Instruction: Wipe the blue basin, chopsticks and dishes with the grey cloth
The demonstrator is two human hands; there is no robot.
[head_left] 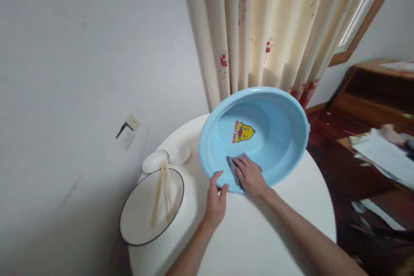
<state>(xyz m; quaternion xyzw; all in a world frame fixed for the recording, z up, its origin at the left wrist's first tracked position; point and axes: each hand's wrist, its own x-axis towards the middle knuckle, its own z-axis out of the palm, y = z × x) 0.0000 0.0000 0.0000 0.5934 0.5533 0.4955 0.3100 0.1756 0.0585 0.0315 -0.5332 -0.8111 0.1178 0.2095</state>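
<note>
A light blue plastic basin with a yellow duck print on its bottom sits tilted on the white table, its inside facing me. My left hand grips the near-left rim, thumb and fingers around the edge. Inside the near wall, my right hand presses a grey cloth against the plastic. The cloth is partly hidden under those fingers.
On the round white table, a large dark-rimmed white bowl at the left holds chopsticks. Two small white dishes, one a bowl, stand behind it. A curtain hangs beyond. Papers lie at the right.
</note>
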